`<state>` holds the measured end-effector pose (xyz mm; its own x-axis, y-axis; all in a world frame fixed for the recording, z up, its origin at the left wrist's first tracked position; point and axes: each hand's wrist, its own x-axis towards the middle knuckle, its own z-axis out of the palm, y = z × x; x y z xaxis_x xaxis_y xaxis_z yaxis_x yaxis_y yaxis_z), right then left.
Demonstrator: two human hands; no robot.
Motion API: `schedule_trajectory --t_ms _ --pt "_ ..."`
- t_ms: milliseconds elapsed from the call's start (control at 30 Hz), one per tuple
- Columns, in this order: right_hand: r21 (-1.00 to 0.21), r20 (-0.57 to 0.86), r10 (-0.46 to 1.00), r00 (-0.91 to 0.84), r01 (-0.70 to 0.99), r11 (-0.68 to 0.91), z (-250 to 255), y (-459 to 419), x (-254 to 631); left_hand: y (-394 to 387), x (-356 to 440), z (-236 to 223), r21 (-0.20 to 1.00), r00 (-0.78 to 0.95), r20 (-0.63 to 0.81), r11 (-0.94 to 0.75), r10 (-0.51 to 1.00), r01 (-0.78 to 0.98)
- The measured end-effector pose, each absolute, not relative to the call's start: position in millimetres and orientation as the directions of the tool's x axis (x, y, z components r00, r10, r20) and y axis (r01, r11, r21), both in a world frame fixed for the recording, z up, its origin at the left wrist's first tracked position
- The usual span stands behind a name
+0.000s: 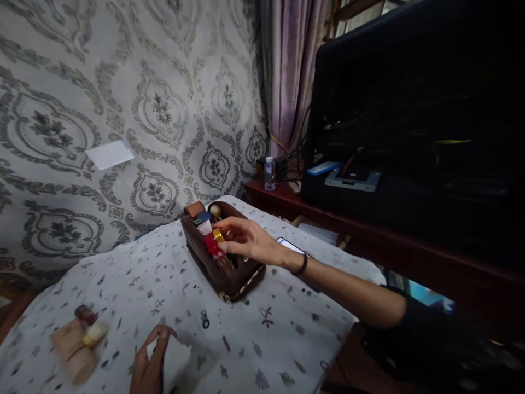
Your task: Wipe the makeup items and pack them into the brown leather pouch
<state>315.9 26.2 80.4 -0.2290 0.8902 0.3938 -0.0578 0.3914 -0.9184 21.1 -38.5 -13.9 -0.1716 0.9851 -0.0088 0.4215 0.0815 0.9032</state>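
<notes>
My right hand (pixel 256 243) reaches over an unzipped brown toiletry bag (pixel 241 282) and pinches a small red bottle with a gold cap (pixel 212 245) at the bag's mouth. Inside the bag are a dark blue round item (pixel 204 217), a pale tube end (pixel 204 227) and a small cream-topped item (pixel 215 209). My left hand (pixel 148 361), low in the view, grips a crumpled white tissue (pixel 177 362) above the cloth. Left of it lie a beige tube (pixel 74 350), a dark red small bottle (pixel 85 314) and a yellowish small bottle (pixel 95 332).
A white patterned cloth (pixel 241 339) covers the table. A phone (pixel 289 244) lies behind my right wrist. On a dark red shelf (pixel 283 197) stand a clear bottle (pixel 269 174) and a large black screen (pixel 410 109). A white card (pixel 110 155) shows against the wallpaper.
</notes>
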Motion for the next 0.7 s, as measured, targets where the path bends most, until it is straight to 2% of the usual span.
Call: schedule_trajectory --t_ms 100,233,333,433,500,567,633,700 --pt "-0.883 0.446 0.877 -0.179 0.074 0.464 81 29 320 -37 22 -16 0.903 -0.16 0.021 0.05 0.987 0.427" --pt "-0.689 0.638 0.754 -0.155 0.321 0.65 80 6 308 -34 16 -26 0.89 -0.115 0.025 0.031 0.993 0.456" --pt "-0.604 0.71 0.675 -0.201 0.318 0.731 73 -13 290 -36 13 -30 0.864 -0.138 0.059 0.019 0.989 0.503" --pt "-0.643 0.681 0.694 -0.235 0.262 0.72 53 -22 266 -46 18 -22 0.842 -0.211 0.203 -0.06 0.956 0.537" --pt "-0.683 0.635 0.732 -0.248 0.263 0.681 34 -24 247 -52 24 -12 0.801 -0.192 0.393 -0.231 0.899 0.552" --pt "-0.728 0.56 0.787 -0.258 0.299 0.617 15 -25 228 -57 31 -3 0.718 -0.1 0.533 -0.386 0.84 0.579" --pt "-0.725 0.525 0.797 -0.298 0.335 0.602 0 -27 213 -57 39 4 0.673 -0.017 0.555 -0.436 0.832 0.598" --pt "-0.692 0.523 0.77 -0.365 0.345 0.634 -9 -28 205 -54 44 7 0.724 -0.004 0.467 -0.38 0.884 0.576"
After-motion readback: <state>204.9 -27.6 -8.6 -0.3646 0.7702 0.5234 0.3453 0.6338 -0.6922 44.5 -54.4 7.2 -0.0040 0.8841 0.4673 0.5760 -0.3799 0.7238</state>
